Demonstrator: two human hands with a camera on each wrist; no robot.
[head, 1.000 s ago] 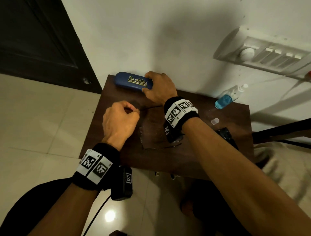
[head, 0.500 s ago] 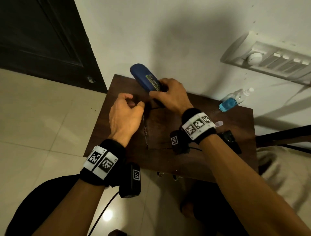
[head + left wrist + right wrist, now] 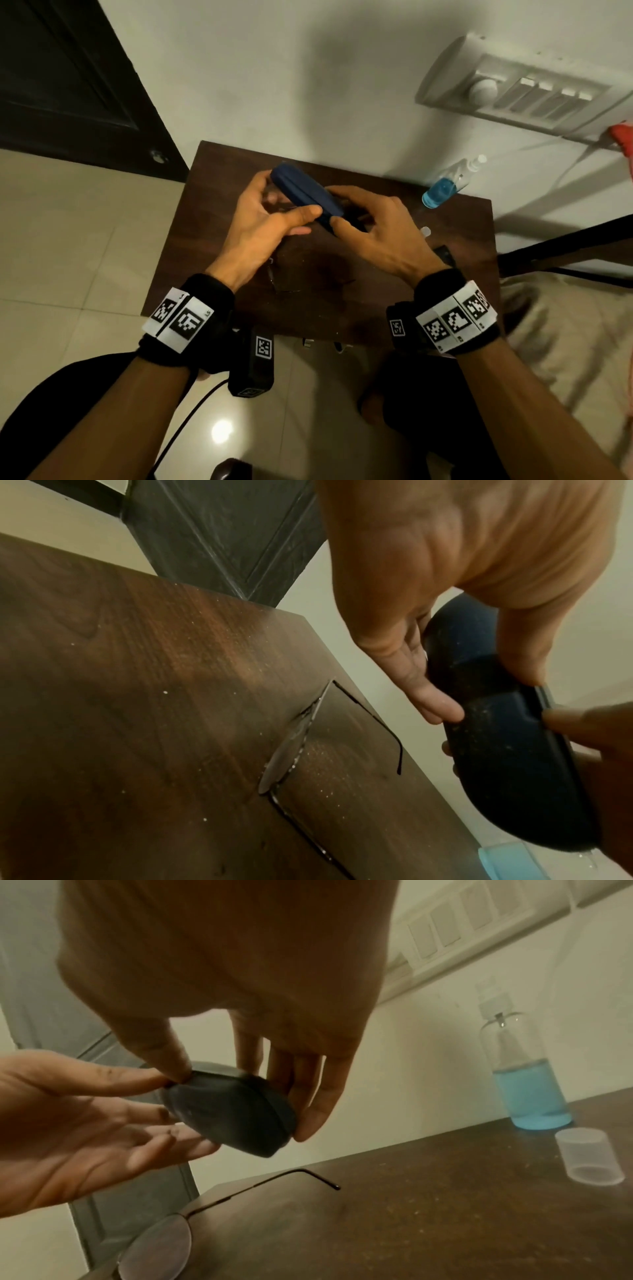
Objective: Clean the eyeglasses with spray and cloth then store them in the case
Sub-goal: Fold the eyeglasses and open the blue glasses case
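Both hands hold the dark blue eyeglass case (image 3: 301, 192) in the air above the middle of the table. My left hand (image 3: 291, 207) cradles its far end, thumb on one side and fingers under it. My right hand (image 3: 342, 209) pinches the near end between thumb and fingers. The case (image 3: 232, 1112) looks closed, with its seam showing (image 3: 507, 750). The thin-framed eyeglasses (image 3: 298, 739) lie unfolded on the table below the hands (image 3: 164, 1240), mostly hidden by the hands in the head view. The spray bottle (image 3: 442, 188) of blue liquid stands at the back right.
The small dark wooden table (image 3: 212, 212) stands against a white wall. The bottle's clear cap (image 3: 587, 1158) lies near the spray bottle (image 3: 527, 1074). A black object (image 3: 445, 255) sits at the table's right. A dark door (image 3: 68, 85) is at the left, tiled floor below.
My right hand lifted the case from the table's back edge and brought it over the middle. My left hand opened from a fist and took hold of the case's other end.
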